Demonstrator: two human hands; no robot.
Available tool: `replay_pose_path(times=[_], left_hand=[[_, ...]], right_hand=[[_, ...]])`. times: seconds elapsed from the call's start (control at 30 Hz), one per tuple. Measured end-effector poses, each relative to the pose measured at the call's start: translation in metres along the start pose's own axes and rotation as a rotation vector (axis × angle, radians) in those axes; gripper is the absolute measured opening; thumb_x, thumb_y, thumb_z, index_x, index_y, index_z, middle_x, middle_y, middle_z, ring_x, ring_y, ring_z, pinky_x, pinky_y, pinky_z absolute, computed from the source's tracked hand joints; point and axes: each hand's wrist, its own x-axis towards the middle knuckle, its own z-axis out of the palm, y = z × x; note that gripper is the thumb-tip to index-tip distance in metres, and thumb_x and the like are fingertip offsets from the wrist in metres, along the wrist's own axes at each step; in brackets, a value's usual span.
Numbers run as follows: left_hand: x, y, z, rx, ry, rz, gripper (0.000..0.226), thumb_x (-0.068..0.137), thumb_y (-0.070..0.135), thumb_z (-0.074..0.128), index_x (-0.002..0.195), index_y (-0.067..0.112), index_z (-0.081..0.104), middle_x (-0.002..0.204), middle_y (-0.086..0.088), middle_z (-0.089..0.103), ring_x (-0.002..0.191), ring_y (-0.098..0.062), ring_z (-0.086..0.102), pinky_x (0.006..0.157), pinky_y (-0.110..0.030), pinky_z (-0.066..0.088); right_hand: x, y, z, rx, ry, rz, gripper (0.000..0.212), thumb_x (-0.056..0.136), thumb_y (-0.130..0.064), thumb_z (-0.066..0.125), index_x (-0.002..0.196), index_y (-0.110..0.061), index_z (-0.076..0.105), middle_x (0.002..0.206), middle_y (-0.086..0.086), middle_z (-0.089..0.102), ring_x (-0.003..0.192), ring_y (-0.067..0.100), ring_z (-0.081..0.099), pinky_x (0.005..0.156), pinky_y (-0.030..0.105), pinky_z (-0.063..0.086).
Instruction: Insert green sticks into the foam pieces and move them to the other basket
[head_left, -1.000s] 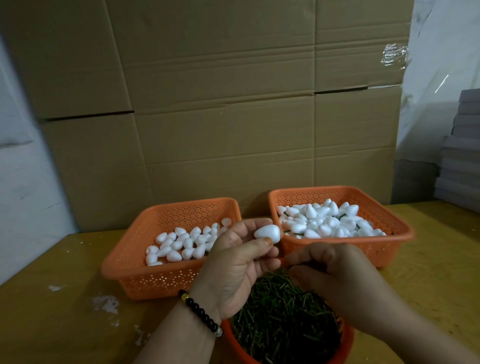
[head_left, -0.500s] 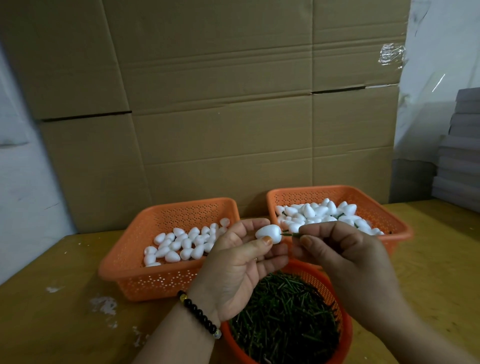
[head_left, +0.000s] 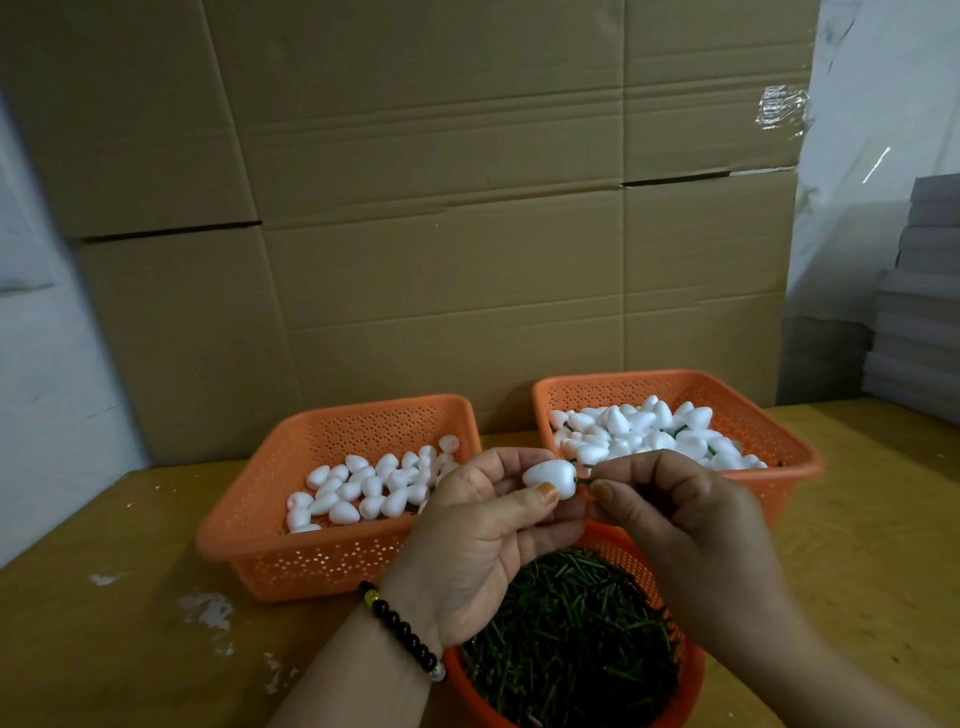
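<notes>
Green stick (head_left: 583, 480), now pinched by right hand (head_left: 691, 525) at three o'clock, has entered the foam piece (head_left: 549, 478) left hand (head_left: 483, 540) grips; insertion nearly done.

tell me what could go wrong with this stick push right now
1. The right hand pinches the green stick close to the foam piece; pushed off-axis, it may bend or enter crooked.
2. The left hand holds the foam only between thumb and fingers, so it could slip and drop into the round basket of sticks below.

Foam piece (head_left: 549, 479) and green stick (head_left: 583, 480) between hands.
</notes>
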Motion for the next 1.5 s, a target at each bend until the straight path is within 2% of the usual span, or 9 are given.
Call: replay_pose_path(times=[0.17, 0.63, 1.5], left_hand=[[0.0001, -0.0013, -0.0005, 0.022, 0.008, 0.005, 0.036, 0.070, 0.003, 0.064, 0.106, 0.000, 0.060, 0.095, -0.015, 0.071, 0.086, -0.026, 0.069, 0.070, -0.032, 0.057], [0.0011, -0.0035, -0.0027, 0.045, -0.001, 0.003, 0.035, 0.073, 0.004, 0.063, 0.108, 0.001, 0.060, 0.098, -0.016, 0.070, 0.089, -0.027, 0.069, 0.071, -0.032, 0.057], [0.0008, -0.0044, -0.0028, 0.062, -0.015, 0.012, 0.035, 0.073, 0.005, 0.063, 0.107, 0.002, 0.060, 0.093, -0.013, 0.072, 0.083, -0.023, 0.071, 0.069, -0.029, 0.057]], right_hand=[[-0.0002, 0.0024, 0.0015, -0.036, 0.004, -0.049, 0.013, 0.082, -0.012, 0.070, 0.082, -0.026, 0.071, 0.076, -0.011, 0.074, 0.070, 0.003, 0.070, 0.063, 0.015, 0.054], [0.0000, 0.0055, 0.0033, -0.101, 0.012, -0.122, 0.018, 0.084, -0.008, 0.069, 0.078, -0.025, 0.069, 0.073, -0.014, 0.072, 0.065, -0.001, 0.067, 0.059, 0.007, 0.047], [-0.0015, 0.0059, 0.0051, -0.102, 0.020, -0.131, 0.017, 0.084, -0.009, 0.069, 0.078, -0.025, 0.069, 0.072, -0.013, 0.072, 0.065, 0.001, 0.067, 0.059, 0.010, 0.049]])
